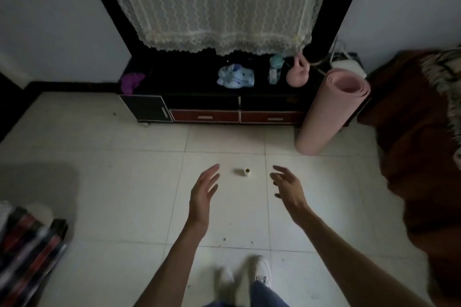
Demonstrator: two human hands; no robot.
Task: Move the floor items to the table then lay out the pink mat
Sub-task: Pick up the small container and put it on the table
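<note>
far left, floor edge: a striped dark-and-red bundle [30, 244], blurred, can't tell what it is. dim room, pale floor tiles [99, 182].

back left of the low black table [199, 82]: a purple thing [132, 81] on its top. moving right along the top: a blue-and-white soft item [235, 75], a small pale-teal bottle [275, 68], a pink rounded item [296, 75]. a lace curtain [219, 2] hangs above them. two reddish drawers [204, 116] in the table front.

centre floor: left hand [203, 194] held out, palm turned inward, fingers spread loosely, holding nothing. just right of its fingertips, a small whitish roll [243, 171], maybe tape, lying on its side on the tile; the only loose item i can make out on the open floor. right hand [288, 188] on the other side of it, fingers loosely curled and apart, also empty. the roll sits between the two hands, touched by neither. white shoes [259, 273] below, blurred.

right: pink mat [329, 109], rolled up, standing tilted against the table's right end, foot on the floor. far right, a brown blanket [419, 144] heaped over furniture.

judgement: roll not yet picked up, mat not yet laid out.

risks: roll is round and on its side; a clumsy brush could send it rolling off under the table. low light makes it easy to misjudge. the leaning mat could topple or unroll if bumped while reaching the tabletop. table's right end is crowded, so a careless set-down could knock the bottle over.
</note>
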